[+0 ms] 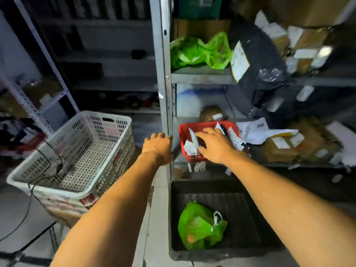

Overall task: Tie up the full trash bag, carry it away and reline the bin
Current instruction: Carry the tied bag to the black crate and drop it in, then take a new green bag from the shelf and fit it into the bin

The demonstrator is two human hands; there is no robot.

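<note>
A black square bin (269, 247) stands on the floor under the shelf, and a green plastic bag (198, 226) with knotted handles lies inside it. On the shelf above sits a red basket (183, 132) full of paper scraps and small packets. My right hand (215, 145) reaches into that basket with fingers spread over the scraps; whether it grips anything is hidden. My left hand (158, 147) is wrapped around the grey metal shelf post (163, 74). More loose green bags (200, 53) lie on a higher shelf.
A white perforated crate (107, 120) stands to the left on a low surface, with a black cable (30, 191) trailing over its rim. Brown parcels (283, 147) and dark mailer bags (264, 74) crowd the shelves on the right. More racks stand behind.
</note>
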